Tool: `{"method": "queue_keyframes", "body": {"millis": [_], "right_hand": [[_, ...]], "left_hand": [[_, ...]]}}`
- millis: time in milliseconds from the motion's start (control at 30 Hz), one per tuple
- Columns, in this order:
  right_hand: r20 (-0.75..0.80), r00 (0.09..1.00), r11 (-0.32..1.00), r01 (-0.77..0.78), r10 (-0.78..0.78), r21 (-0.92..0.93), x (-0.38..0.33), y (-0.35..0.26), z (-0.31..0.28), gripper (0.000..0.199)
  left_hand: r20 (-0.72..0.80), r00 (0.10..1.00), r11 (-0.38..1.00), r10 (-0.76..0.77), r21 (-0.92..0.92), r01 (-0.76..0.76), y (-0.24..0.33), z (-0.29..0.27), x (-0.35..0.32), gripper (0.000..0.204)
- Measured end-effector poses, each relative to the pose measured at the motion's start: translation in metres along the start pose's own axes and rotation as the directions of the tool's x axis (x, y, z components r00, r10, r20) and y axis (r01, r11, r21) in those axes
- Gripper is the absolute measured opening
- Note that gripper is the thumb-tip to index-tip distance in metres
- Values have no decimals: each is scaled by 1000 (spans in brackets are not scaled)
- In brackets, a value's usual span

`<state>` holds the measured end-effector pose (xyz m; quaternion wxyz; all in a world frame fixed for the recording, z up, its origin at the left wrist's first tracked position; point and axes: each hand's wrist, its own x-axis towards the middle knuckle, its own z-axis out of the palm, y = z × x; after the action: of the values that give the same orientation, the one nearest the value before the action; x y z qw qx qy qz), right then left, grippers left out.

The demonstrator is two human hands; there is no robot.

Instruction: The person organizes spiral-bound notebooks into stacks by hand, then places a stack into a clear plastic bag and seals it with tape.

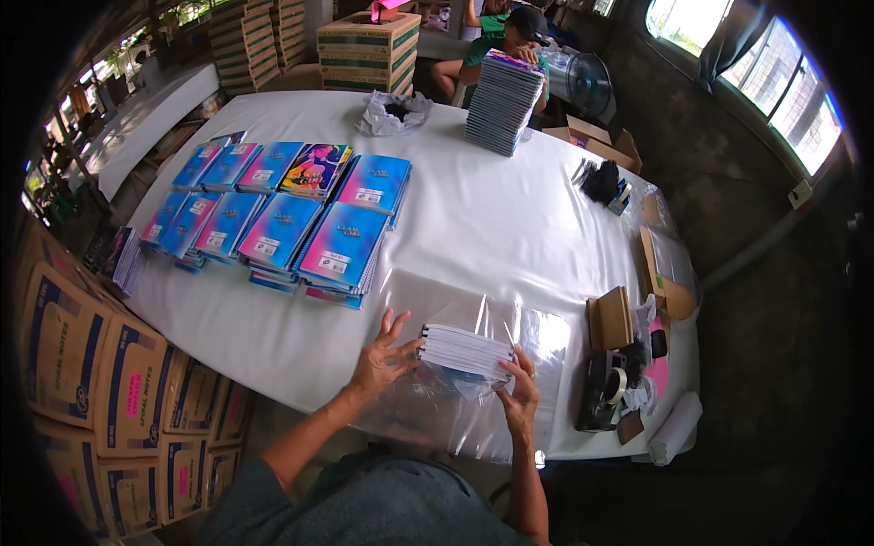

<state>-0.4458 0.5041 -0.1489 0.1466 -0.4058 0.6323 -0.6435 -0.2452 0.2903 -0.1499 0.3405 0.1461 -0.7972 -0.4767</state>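
Note:
A small stack of spiral notebooks (466,348) stands in front of me with its white page edges turned up and dark coils at the ends. Clear plastic (432,296) lies around and under it, and I cannot tell how far the stack is inside. My right hand (519,391) grips the stack's right end, thumb and fingers closed on it. At the left end is my left hand (382,359), its fingers spread and the fingertips close to the coil; firm contact is unclear. Further left lie rows of blue and pink notebooks (344,238) in piles, one with a multicoloured cover (314,170).
A tall notebook stack (505,102) stands at the far edge, with another person (523,41) behind it. A tape dispenser (605,391) and an open box (608,320) sit at the right. Cartons (137,391) are piled at lower left. A crumpled plastic bag (393,114) lies far back.

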Motion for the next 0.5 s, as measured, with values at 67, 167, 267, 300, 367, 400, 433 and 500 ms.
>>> {"method": "queue_keyframes", "body": {"millis": [67,167,267,300,367,400,433,500], "right_hand": [[-19,1000,1000,4,-5,-9,1,-9,-1,39],[-1,1000,999,19,-19,-35,2,-16,-3,35],[23,997,980,71,-68,-186,10,-23,3,24],[25,998,978,67,-63,-200,12,-28,4,24],[24,998,980,68,-64,-185,15,-33,5,22],[20,998,981,66,-63,-183,17,-34,7,22],[36,999,983,41,-35,-180,18,-35,6,21],[64,998,984,-1,12,-175,22,-39,2,21]], "left_hand": [[84,993,991,83,99,-91,5,-14,9,55],[238,962,936,133,289,-201,11,-18,26,56],[370,919,870,135,399,-288,26,-13,41,56],[389,916,881,101,393,-264,33,-10,45,54],[415,909,890,50,395,-229,42,-5,50,52],[381,922,900,73,374,-225,38,-2,50,48],[345,934,909,93,353,-221,35,1,49,44],[300,948,926,104,318,-202,33,6,49,32]]}}
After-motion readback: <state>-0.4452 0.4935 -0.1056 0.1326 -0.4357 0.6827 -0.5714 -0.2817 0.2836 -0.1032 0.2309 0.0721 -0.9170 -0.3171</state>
